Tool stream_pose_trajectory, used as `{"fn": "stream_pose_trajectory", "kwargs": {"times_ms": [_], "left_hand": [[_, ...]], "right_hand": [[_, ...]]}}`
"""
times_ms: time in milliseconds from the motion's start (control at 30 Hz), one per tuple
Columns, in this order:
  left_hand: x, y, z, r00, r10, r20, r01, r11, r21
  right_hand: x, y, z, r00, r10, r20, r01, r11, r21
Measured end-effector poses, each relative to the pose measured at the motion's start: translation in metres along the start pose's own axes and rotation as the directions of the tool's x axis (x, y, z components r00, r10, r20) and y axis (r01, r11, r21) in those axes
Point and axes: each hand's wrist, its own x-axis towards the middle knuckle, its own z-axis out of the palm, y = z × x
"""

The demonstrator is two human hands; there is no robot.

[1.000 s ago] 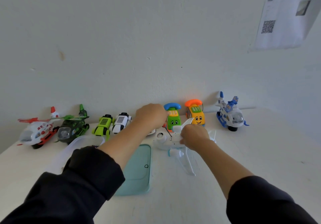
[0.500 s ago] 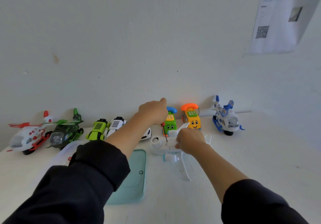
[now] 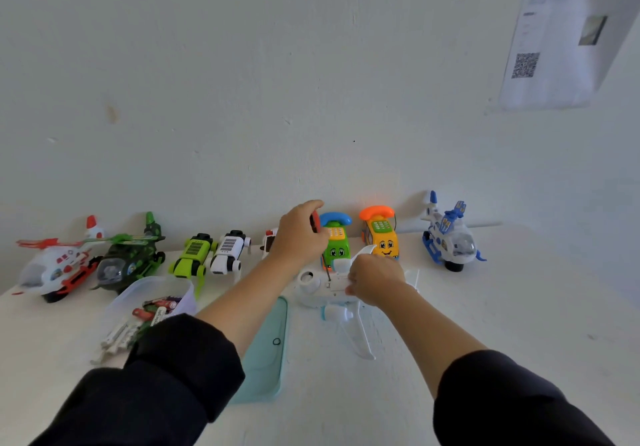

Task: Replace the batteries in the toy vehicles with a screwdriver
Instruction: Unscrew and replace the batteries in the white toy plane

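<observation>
A white toy airplane (image 3: 323, 288) lies on the white counter (image 3: 502, 307) just past the frame's centre, at about 1 o'clock from the teal tray (image 3: 265, 352). Its fuselage runs roughly 9-to-3 o'clock across the view, with the rounded end toward 9 o'clock; one wing points to 5 o'clock toward the person, the other rises toward 12 o'clock. It seems to lie belly-up, though the view is too small to be sure.

The left hand (image 3: 299, 234) is clenched round the red handle of a screwdriver (image 3: 316, 221), held nearly upright; its thin dark shaft drops toward 6 o'clock and meets the fuselage. The right hand (image 3: 375, 281) grasps the fuselage at its 3 o'clock end, fingers curled over it.

Along the wall stand other toys, counted from 9 o'clock to 3 o'clock: one red-and-white helicopter (image 3: 53, 265), one green camouflage helicopter (image 3: 130, 258), one lime green car (image 3: 192, 255), one white car (image 3: 230, 251), one white toy (image 3: 268, 243) mostly hidden behind the left hand, one green toy phone car (image 3: 336, 243) with a blue receiver, one yellow toy phone car (image 3: 381, 234) with an orange receiver, and one blue-and-white helicopter (image 3: 446, 234). That makes three helicopters, two cars and two phone cars.

At 8 o'clock from the airplane a clear plastic container (image 3: 152, 293) holds several batteries (image 3: 156, 309); their number cannot be counted. A paper sheet (image 3: 554, 40) with a QR code hangs on the wall at 2 o'clock.
</observation>
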Motion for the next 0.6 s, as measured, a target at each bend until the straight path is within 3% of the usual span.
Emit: {"fn": "stream_pose_trajectory", "kwargs": {"times_ms": [133,400,600], "left_hand": [[0.001,-0.001,0.007,0.982,-0.069,-0.175,0.056,0.995,-0.081],[-0.006,-0.001,0.015,0.992,-0.003,-0.128,-0.009,0.995,-0.095],[-0.002,-0.002,0.013,0.973,0.021,-0.232,-0.04,0.996,-0.078]], "right_hand": [[-0.001,-0.001,0.0,1.0,0.001,-0.001,-0.001,1.0,-0.003],[-0.002,-0.002,0.0,1.0,0.008,0.002,-0.008,1.0,0.005],[-0.002,-0.003,0.0,1.0,0.013,0.002,-0.013,1.0,0.003]]}}
